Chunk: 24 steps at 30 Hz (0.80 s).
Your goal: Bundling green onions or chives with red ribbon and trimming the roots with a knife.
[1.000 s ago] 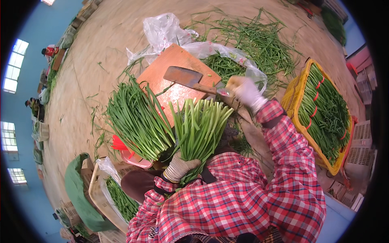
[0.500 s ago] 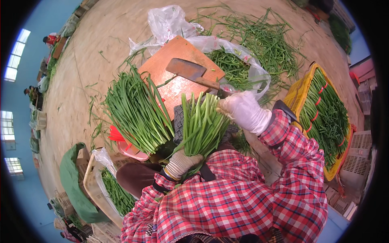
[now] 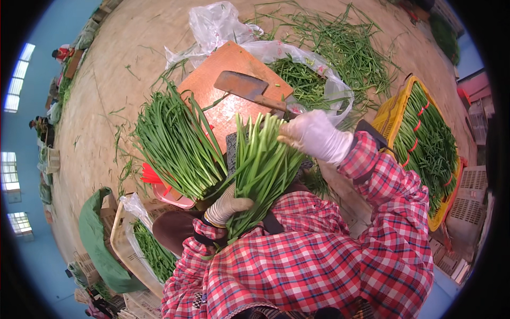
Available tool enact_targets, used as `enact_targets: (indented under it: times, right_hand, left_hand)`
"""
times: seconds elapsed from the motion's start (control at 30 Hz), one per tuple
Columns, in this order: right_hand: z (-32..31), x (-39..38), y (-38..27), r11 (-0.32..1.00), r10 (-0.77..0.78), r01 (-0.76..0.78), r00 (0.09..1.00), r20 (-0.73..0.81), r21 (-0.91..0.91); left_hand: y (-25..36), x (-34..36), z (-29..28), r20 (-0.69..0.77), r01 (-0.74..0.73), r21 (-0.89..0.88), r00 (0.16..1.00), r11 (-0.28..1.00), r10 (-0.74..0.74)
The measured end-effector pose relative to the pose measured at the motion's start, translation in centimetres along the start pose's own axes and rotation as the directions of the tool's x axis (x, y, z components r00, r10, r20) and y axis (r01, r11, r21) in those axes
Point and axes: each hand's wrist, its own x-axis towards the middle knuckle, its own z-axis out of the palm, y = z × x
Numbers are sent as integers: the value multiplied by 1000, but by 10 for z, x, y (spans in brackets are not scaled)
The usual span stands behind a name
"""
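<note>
And here's the left hand point(image 3: 227, 208), in a striped grey-and-white knitted glove, thumb wrapped across a thick bundle of long, flat green leaves point(image 3: 265, 165), fingers closed around its lower part, the pale stalk ends fanning upward in front of the red-checked shirt point(image 3: 297, 255). Up at those ends comes the right hand point(image 3: 319, 137) in a thin white glove, fingers bent and up against the right edge of the stalks; whether they're pinching one, I can't tell. Just beyond lies the cleaver with a rusty rectangular blade and wooden handle point(image 3: 241, 85), flat on an orange-brown square board point(image 3: 234, 58). To the left, a second sheaf of dark green leaves point(image 3: 175, 143) leans beside the board, its pale ends down near a pink plastic basin point(image 3: 180, 201), with bright red strips point(image 3: 150, 174) alongside. Behind the board it's a crumpled clear plastic bag point(image 3: 218, 26), green clippings point(image 3: 297, 82) ringed by its edge, and more loose leaves point(image 3: 345, 53) strewn over the tan floor point(image 3: 101, 117). Over on the right, a yellow plastic crate point(image 3: 390, 114) holds green bunches point(image 3: 430, 154) tied with red bands.
</note>
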Motion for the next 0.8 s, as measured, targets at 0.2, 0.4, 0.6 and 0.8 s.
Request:
enact_targets:
  times: [0.2, 0.4, 0.6, 0.8]
  right_hand:
    - [19, 2, 7, 997, 74, -74, 992, 103, -7]
    - [21, -12, 44, 976, 168, -141, 973, -160, 165]
    - [-81, -4, 121, 670, 666, -741, 624, -408, -40]
    - [-8, -19, 109, 668, 460, -539, 841, 285, 513]
  left_hand:
    - [-18, 7, 1, -66, -27, 85, 997, 996, 33]
    - [-38, 8, 1, -273, 39, 20, 962, 999, -32]
    - [-45, 7, -19, -195, 11, 25, 981, 1000, -6]
    - [-52, 9, -36, -195, -1, 88, 981, 996, 18]
